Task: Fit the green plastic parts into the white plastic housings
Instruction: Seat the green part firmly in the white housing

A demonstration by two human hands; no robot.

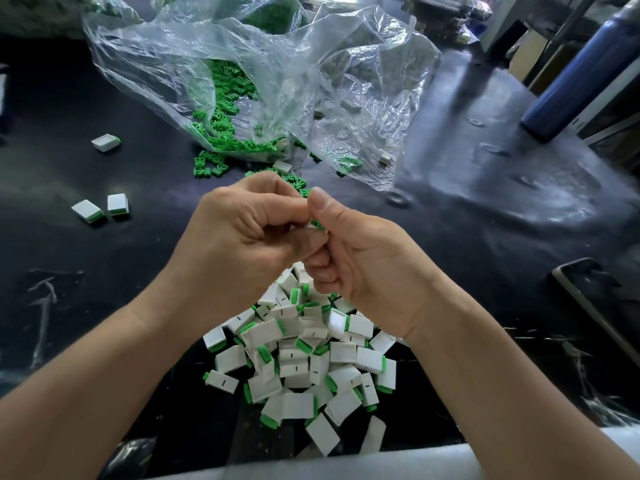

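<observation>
My left hand (239,233) and right hand (367,268) meet just above the pile of fitted housings (301,362), fingers curled tight, together pinching one small green-and-white piece (318,224) that is mostly hidden between them. Loose green parts (221,133) lie beyond the pile, spilling from the clear bag (346,81).

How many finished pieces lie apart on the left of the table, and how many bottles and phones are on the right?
Finished pieces: 3
Bottles: 1
Phones: 1
Total: 5
</observation>
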